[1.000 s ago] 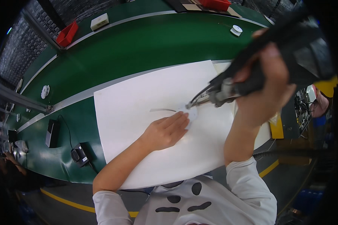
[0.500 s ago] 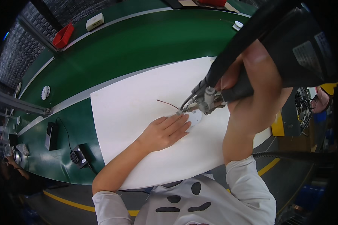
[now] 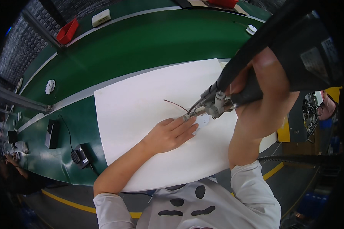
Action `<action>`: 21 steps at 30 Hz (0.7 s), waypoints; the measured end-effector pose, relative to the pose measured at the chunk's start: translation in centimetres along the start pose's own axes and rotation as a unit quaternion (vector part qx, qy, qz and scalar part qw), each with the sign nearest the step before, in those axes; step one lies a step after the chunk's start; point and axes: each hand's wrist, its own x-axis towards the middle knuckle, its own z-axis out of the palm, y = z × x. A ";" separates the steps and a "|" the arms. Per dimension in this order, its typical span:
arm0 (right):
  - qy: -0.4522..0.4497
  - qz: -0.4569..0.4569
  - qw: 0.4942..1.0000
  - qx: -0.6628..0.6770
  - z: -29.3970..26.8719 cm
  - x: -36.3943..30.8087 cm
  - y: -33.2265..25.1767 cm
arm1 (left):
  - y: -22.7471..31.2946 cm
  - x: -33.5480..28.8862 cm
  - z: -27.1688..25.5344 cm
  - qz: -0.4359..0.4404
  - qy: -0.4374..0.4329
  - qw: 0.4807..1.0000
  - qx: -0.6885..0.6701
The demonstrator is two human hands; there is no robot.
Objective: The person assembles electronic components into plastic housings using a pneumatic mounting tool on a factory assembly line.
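My right hand (image 3: 267, 91) is wrapped around a black hand-held power tool (image 3: 302, 61) with a hose along it; it looks like a powered screwdriver. Its metal nozzle (image 3: 216, 107) slants down to the left, and the tip meets the work beside my left fingertips. A small round white disc (image 3: 204, 121) lies on the white sheet, partly covered by my left hand (image 3: 170, 135). Those fingers are stretched close together and hold the disc's left side. A thin reddish-brown wire (image 3: 175, 103) sticks out beyond the fingertips. What sits directly under the nozzle tip is hidden.
The white sheet (image 3: 141, 103) covers part of the green bench (image 3: 80, 108). At left are a black box (image 3: 52, 134) and a corded black device (image 3: 80, 156). Across the green surface lie white round parts (image 3: 50, 87), a red bin (image 3: 67, 31) and a pale box (image 3: 101, 18). Another person's arm (image 3: 17, 166) shows far left.
The view has shifted slightly. Both hands, the disc and the tool keep nearly the same arrangement, and the nozzle now covers a little more of the disc.
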 end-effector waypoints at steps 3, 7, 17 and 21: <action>-0.044 0.008 0.975 0.216 -0.7 0.9 1.5 | 0.1 0.2 0.0 0.001 0.003 1.000 -0.005; -0.069 0.043 0.995 0.057 0.6 1.7 -1.4 | -0.1 0.0 -0.2 0.002 0.002 1.000 -0.007; 0.123 0.274 0.937 0.178 1.8 2.7 -3.2 | -0.2 -0.1 0.2 0.002 0.006 1.000 -0.008; 0.107 0.223 0.944 0.220 2.7 2.7 -3.3 | -0.3 0.4 -0.5 -0.042 0.031 0.995 -0.091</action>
